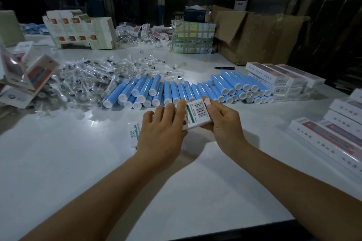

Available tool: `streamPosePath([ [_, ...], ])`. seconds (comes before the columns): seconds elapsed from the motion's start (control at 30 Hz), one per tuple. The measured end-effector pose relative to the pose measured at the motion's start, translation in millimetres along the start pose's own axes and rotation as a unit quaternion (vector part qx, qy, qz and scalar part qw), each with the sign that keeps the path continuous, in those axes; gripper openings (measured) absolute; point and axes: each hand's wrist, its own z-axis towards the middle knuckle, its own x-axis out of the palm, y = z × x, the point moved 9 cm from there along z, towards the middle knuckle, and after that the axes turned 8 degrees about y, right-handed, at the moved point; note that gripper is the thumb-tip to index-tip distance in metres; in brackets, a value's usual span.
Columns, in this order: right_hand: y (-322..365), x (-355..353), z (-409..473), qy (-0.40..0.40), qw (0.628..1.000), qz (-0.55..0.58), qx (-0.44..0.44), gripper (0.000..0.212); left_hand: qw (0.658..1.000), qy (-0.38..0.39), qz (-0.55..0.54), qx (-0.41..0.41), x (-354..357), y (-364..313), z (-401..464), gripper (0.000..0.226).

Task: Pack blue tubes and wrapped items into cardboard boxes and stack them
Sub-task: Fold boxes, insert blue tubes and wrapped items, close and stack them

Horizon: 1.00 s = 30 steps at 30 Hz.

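A wide white worktop [78, 162] fills the room's near half, laid out like a packing line. Far right, a big brown carton [254, 35] stands open. Finished white boxes [278, 78] are stacked at right, seemingly kept apart from loose stock. Blue tubes [176, 90] lie in a row across the middle, caps facing near, within easy reach; clear wrapped items [88, 78] are heaped to their left. Nearest, the left hand [162, 133] steadies one small box [197, 115] just above the worktop, its grip curled around the box, while the right hand [225, 123] pinches the end flap, probably closing it.
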Motion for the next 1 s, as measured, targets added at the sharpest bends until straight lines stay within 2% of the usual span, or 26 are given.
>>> streamPosePath([
  [0.1, 0.7, -0.6, 0.4, -0.005, 1.0, -0.009, -0.003, 0.024, 1.0, -0.005, 0.003, 0.003, -0.5, -0.1, -0.6, 0.078],
  [0.27, -1.6, 0.6, -0.3, -0.005, 0.999, -0.027, -0.017, 0.032, 1.0, 0.014, 0.026, 0.009, 6.4, 0.2, -2.6, 0.081],
  [0.4, -5.0, 1.7, -0.2, -0.019, 0.999, -0.036, -0.025, 0.029, 0.999, 0.028, 0.029, 0.002, 8.5, 0.0, 0.0, 0.082],
  [0.57, -11.7, 7.6, 2.9, 0.017, 1.0, -0.018, -0.01, 0.025, 0.999, 0.051, 0.006, -0.009, 11.7, 5.0, 3.2, 0.075],
  [0.63, -11.3, 11.8, 2.7, 0.028, 0.999, -0.043, -0.008, 0.035, 0.998, 0.055, -0.001, -0.022, 11.8, 8.2, 5.1, 0.075],
  [0.8, -13.1, 10.2, -1.5, 0.003, 0.993, -0.119, -0.007, 0.03, 0.997, 0.07, 0.004, -0.024, 18.4, 9.0, 4.4, 0.076],
  [1.0, -11.3, 15.1, -5.1, 0.013, 0.984, -0.173, -0.026, 0.042, 0.996, 0.083, 0.024, -0.014, 20.2, 5.9, 4.7, 0.075],
])
